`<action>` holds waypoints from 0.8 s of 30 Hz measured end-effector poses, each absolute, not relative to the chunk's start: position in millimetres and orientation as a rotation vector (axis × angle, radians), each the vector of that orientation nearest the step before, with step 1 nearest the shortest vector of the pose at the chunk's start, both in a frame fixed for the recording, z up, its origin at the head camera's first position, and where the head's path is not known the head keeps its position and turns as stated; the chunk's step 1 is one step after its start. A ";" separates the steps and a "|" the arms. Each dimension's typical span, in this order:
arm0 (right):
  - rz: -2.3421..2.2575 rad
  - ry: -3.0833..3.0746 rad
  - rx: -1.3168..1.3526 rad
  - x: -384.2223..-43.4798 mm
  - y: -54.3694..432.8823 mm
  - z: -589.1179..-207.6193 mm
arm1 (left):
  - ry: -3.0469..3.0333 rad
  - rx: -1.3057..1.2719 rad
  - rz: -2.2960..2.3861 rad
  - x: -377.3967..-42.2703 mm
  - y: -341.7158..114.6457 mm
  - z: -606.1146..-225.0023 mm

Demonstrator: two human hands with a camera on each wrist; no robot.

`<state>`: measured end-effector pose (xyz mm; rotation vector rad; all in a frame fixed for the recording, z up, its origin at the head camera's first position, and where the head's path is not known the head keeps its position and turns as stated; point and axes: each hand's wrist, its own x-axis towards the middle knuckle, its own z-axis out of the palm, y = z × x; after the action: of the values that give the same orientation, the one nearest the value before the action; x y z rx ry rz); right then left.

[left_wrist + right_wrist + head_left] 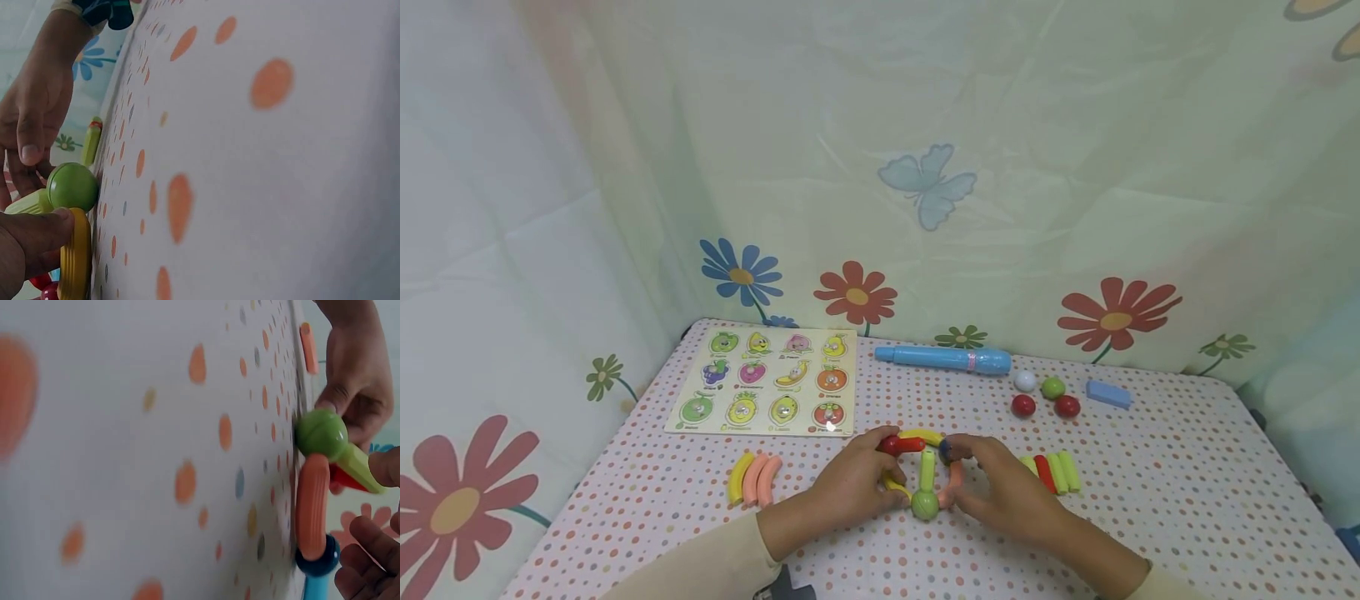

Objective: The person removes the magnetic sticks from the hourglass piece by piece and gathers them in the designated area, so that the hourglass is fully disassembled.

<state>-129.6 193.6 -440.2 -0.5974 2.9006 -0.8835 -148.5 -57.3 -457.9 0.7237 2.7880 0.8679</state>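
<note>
A ring of toy balls and curved rods lies on the table between the hands. My left hand [853, 482] grips its left side, thumb pressed on a yellow curved rod [76, 253] beside the green ball [925, 505]. A red ball [890, 446] with a straight red rod [912, 445] sits by the left fingertips. From the green ball a light green rod [927, 472] points inward. My right hand [1011, 492] is around the right side, fingers loosely bent and apart, near the dark blue ball [319, 559] and pink curved rod [312, 506].
A fruit picture board [760, 382] lies back left. Spare curved rods [754, 481] are left of the hands; straight rods [1058, 473] lie to the right. Behind are a blue tube [943, 359], several loose balls [1024, 406] and a blue block [1108, 394].
</note>
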 end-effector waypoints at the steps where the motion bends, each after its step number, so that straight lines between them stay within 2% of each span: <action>1: -0.908 2.885 -0.586 -129.0 190.6 -440.5 | 2.790 0.725 0.866 -148.5 -57.3 -458.1; 24: -1.020 2.671 -0.600 -135.1 172.3 -450.3 | 2.791 0.734 0.844 -149.6 -57.8 -460.1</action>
<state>-135.1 172.3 -450.3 -0.6000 2.6712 -1.0202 -149.6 -57.8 -460.1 0.7342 2.7914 0.8445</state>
